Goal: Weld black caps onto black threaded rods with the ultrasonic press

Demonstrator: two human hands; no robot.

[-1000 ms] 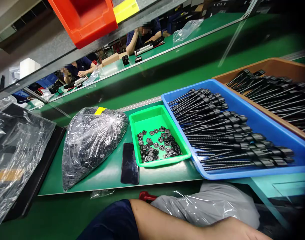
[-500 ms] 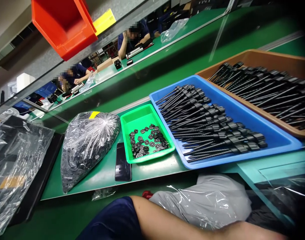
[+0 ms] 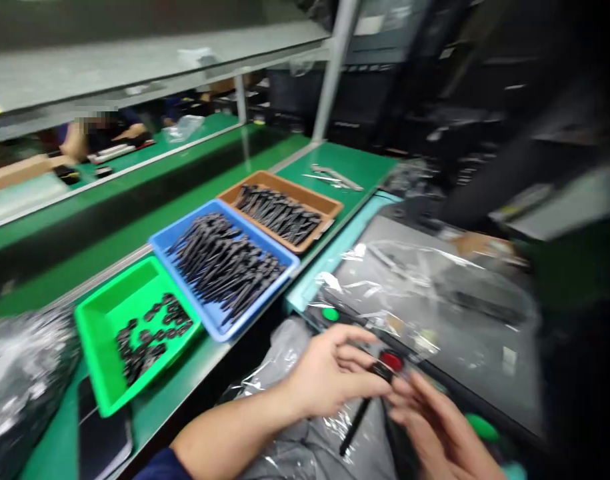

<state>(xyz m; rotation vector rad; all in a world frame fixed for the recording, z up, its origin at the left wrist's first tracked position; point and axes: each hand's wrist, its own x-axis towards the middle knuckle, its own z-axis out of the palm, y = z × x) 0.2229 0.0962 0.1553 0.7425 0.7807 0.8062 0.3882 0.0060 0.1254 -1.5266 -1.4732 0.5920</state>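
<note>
Low in the middle of the view my two hands meet over a grey plastic-wrapped bundle (image 3: 305, 440) on my lap. My left hand (image 3: 329, 373) pinches the capped head of a thin black rod (image 3: 357, 423), which hangs slanting down to the left. My right hand (image 3: 435, 430) comes in from the lower right, and its fingertips close on the same head end. Motion blurs both hands a little.
On the green bench to the left are a green tray (image 3: 109, 307) of small black parts, a blue tray (image 3: 272, 257) and a brown tray (image 3: 329, 207) of black rods, a phone (image 3: 102, 437) and a clear bag (image 3: 19, 380). A plastic-covered machine (image 3: 435, 313) with a green button (image 3: 330, 313) and a red one (image 3: 391, 361) is on the right. Another person's dark sleeve (image 3: 505, 173) reaches over it.
The view has swung far to the right, so the trays now lie at the left. Both my hands have come into view and hold a black rod; earlier only my forearm showed.
</note>
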